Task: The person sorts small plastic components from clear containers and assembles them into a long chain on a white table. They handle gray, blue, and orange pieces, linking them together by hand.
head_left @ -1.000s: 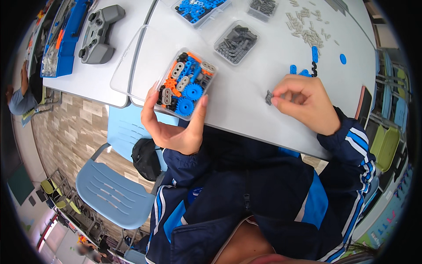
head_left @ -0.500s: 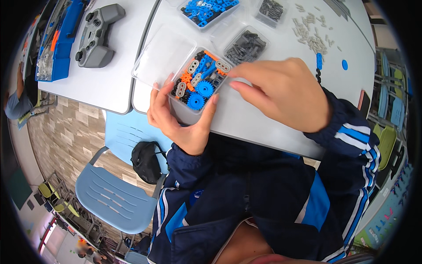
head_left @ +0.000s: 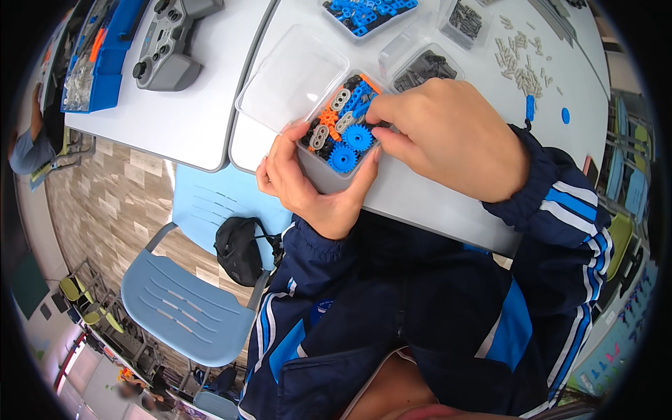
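Note:
A small clear plastic box (head_left: 323, 164) is gripped by my left hand (head_left: 316, 194), its thumb and fingers on opposite sides at the near edge. The box's transparent lid (head_left: 297, 73) lies folded back to the left. Inside are two blue gears (head_left: 359, 138), an orange gear (head_left: 328, 117), grey oval connectors (head_left: 318, 136) and dark small parts. My right hand (head_left: 455, 133) reaches over the box's right side, fingertips among the parts. Its thumb and index finger are close together, and whatever they pinch is hidden.
Beyond the box stand tubs of dark grey pieces (head_left: 427, 68), blue pieces (head_left: 367, 15) and grey pins (head_left: 465, 25). Pale pins (head_left: 525, 70) lie loose at the far right, by a blue gear (head_left: 565, 115). A grey game controller (head_left: 168, 52) and blue case (head_left: 105, 87) sit left.
My right fingertips have moved from the box's right rim down into its contents. The whole tabletop, box included, appears shifted slightly right and upward in the picture.

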{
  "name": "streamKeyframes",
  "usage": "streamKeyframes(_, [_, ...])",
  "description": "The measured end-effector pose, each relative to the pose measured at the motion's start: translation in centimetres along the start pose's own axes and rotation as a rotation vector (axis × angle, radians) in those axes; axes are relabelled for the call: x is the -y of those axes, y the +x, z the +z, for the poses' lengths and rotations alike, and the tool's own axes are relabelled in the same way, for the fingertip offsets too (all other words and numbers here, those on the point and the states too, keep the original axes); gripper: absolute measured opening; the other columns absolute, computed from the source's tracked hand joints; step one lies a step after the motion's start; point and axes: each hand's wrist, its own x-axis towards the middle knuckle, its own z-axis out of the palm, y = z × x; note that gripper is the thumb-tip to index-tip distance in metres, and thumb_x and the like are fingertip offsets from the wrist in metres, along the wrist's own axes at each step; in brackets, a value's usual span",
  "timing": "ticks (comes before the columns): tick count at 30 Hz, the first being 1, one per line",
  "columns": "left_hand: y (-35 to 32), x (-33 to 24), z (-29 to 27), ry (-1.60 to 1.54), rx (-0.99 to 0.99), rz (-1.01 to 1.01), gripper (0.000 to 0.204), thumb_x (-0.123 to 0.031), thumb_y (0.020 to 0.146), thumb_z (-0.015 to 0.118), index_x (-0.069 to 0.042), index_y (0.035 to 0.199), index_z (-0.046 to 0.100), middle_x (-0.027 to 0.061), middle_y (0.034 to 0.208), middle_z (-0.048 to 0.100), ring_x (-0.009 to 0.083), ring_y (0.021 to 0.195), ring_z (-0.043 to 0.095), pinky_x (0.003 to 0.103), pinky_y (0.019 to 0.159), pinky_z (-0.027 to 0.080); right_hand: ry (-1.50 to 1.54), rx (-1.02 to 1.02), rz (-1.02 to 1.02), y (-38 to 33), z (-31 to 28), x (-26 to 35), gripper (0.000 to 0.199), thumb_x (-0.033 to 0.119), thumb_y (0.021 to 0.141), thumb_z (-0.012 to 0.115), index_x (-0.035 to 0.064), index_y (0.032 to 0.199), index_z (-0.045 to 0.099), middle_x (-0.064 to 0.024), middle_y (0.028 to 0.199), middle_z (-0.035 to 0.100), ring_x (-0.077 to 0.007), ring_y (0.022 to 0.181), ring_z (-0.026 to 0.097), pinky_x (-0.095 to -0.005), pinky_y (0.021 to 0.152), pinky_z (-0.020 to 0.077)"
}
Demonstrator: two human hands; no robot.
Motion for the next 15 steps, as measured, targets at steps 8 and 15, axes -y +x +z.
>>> streamKeyframes(8, [0.2, 0.0, 0.1, 0.009, -0.016, 0.013, 0.089, -0.031, 0.058, 0.101, -0.006, 0.133, 0.06, 0.0083, 0.123, 0.06, 0.0262, 0.123, 0.041, 0.041, 0.107, 0.034, -0.053, 0.021, -0.046, 0.2, -0.1, -0.1, 0.026, 0.012, 0.08, 0.078, -0.0002, 0.099, 0.066, -0.0185, 0.082, 0.071, -0.0356, 0.079, 0.074, -0.0423, 0.071, 0.0581])
streamKeyframes(15, [0.2, 0.0, 0.1, 0.012, -0.008, 0.015, 0.088, -0.03, 0.058, 0.101, -0.006, 0.133, 0.06, 0.0071, 0.123, 0.06, 0.025, 0.121, 0.042, 0.04, 0.107, 0.034, 0.081, 0.047, -0.04, -0.1, -1.6, -1.1, 0.018, 0.006, 0.085, 0.073, 0.0014, 0.099, 0.062, -0.0184, 0.085, 0.071, -0.0375, 0.084, 0.071, -0.0452, 0.072, 0.0547])
